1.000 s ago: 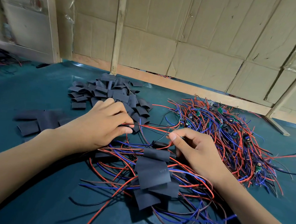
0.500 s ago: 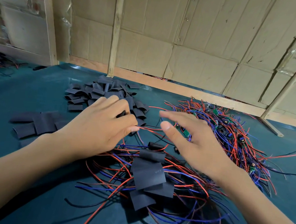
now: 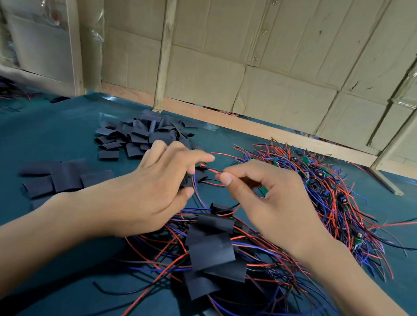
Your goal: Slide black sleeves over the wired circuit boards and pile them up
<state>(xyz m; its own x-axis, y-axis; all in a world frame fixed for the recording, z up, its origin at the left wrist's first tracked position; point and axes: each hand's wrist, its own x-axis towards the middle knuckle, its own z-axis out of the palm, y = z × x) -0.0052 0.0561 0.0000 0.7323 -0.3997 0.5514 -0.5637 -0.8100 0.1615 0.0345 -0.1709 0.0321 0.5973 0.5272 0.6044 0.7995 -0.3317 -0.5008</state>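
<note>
Both hands, left hand (image 3: 157, 191) and right hand (image 3: 272, 203), pinch one red wire (image 3: 213, 170).

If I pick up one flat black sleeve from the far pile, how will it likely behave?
Probably very light and floppy: the black sleeves lie flattened and creased, some bent. Unlikely to roll, being flat. Likely easy to disturb when pushed, since they lie loosely overlapped on the smooth green table.
</note>
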